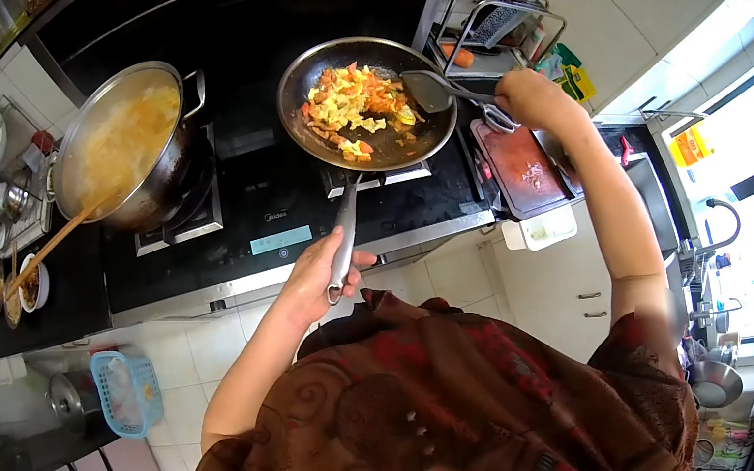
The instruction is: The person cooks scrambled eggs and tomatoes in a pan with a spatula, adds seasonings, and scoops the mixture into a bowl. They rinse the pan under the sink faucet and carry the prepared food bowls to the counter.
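Note:
My left hand (321, 273) is closed around the grey handle of a frying pan (302, 143) on the right burner. Chopped food (357, 104) in yellow and orange-red pieces, looking like egg and tomato, lies in the pan's left and middle part. At the pan's right side my right hand (529, 100) grips the handle of a spatula (429, 90). Its dark blade rests over the right inner wall, beside the food. Shiny metal loops (499, 118) show just below the spatula handle, near my right hand; what they belong to is unclear.
A steaming pot (132, 202) of yellowish broth stands on the left burner, chopsticks (64, 243) across its rim. Right of the stove lie a reddish cutting board (520, 167) and a knife rack (501, 20). A white bowl (41, 282) sits on the left counter.

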Tool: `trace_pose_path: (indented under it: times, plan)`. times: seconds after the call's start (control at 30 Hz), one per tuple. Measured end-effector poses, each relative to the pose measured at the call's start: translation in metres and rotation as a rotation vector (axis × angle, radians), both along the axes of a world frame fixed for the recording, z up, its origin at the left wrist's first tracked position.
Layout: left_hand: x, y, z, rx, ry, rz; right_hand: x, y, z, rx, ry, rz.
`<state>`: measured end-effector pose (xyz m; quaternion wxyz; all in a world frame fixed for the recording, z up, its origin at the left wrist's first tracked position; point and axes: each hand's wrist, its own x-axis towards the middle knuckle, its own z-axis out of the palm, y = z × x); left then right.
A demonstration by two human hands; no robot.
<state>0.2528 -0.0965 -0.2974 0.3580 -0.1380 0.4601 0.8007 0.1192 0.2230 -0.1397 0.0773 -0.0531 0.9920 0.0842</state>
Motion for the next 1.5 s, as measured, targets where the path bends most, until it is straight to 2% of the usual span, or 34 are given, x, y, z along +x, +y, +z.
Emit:
trace_pose_path:
  times: [0.07,0.1,0.17,0.2,0.23,0.3,0.37,0.43,0.5,0.6,0.63,0.73,0.83,0.9,1.03,1.07,1.1,1.17,1.2,1.3,1.33,1.37,1.5]
  plan:
    - [0.002,0.002,0.006,0.007,0.013,0.04,-0.015,0.017,-0.005,-0.067,-0.092,-0.043]
    - [0.003,0.002,0.005,0.002,0.02,0.042,-0.054,0.041,-0.051,-0.09,-0.145,0.05]
    - [0.004,0.0,-0.001,0.045,0.018,0.052,-0.051,0.01,-0.06,-0.403,-0.228,-0.221]
    - [0.005,0.002,0.001,0.017,0.032,0.061,-0.079,0.02,-0.107,-0.555,-0.279,-0.139]
    - [0.007,0.002,0.002,0.018,0.038,0.071,-0.071,0.002,-0.112,-0.826,-0.314,-0.317]
    - [0.009,-0.001,0.006,0.017,0.024,0.092,-0.059,-0.013,-0.089,-0.8,-0.23,-0.244]
    - [0.01,-0.006,0.01,0.019,0.034,0.09,-0.065,-0.003,-0.08,-0.52,0.097,0.133]
    - [0.009,-0.011,0.006,0.021,0.051,0.082,-0.08,-0.009,-0.082,-0.282,0.238,0.198]
    - [0.009,-0.01,0.008,0.027,0.054,0.094,-0.086,-0.038,-0.083,-0.161,0.242,0.18]
    - [0.011,-0.007,0.006,0.051,0.04,0.114,-0.062,-0.087,-0.078,0.0,0.213,0.417]
    - [0.011,-0.006,0.004,0.056,0.053,0.113,-0.05,-0.094,-0.071,0.082,0.196,0.514]
    - [0.011,-0.005,0.006,0.057,0.05,0.115,-0.029,-0.076,-0.051,0.209,0.146,0.528]
    - [0.01,-0.006,0.008,0.066,0.036,0.121,0.01,-0.04,0.003,0.112,0.292,0.619]
    - [0.013,-0.005,0.007,0.085,0.029,0.116,0.032,-0.028,0.024,0.174,0.21,0.549]
    - [0.011,-0.005,0.01,0.071,0.068,0.089,0.014,-0.014,-0.028,0.299,0.204,0.579]
    - [0.011,-0.004,0.011,0.066,0.047,0.099,0.008,-0.008,-0.029,0.297,0.255,0.585]
    - [0.011,-0.004,0.012,0.063,0.024,0.113,-0.005,0.016,-0.034,0.138,0.365,0.667]
    - [0.011,-0.004,0.012,0.058,0.037,0.114,0.002,0.01,0.003,0.171,0.178,0.457]
    - [0.012,-0.004,0.011,0.049,0.05,0.109,0.001,0.012,0.007,0.159,0.194,0.476]
    - [0.012,-0.004,0.01,0.065,0.045,0.114,-0.021,0.011,-0.033,0.244,0.201,0.507]
    - [0.012,-0.004,0.01,0.054,0.043,0.115,-0.032,0.014,-0.058,0.16,0.258,0.591]
    - [0.012,-0.002,0.009,0.059,0.047,0.115,-0.032,0.002,-0.058,0.194,0.236,0.536]
    - [0.012,-0.004,0.007,0.044,0.037,0.172,-0.033,0.004,-0.034,-0.031,0.238,0.499]
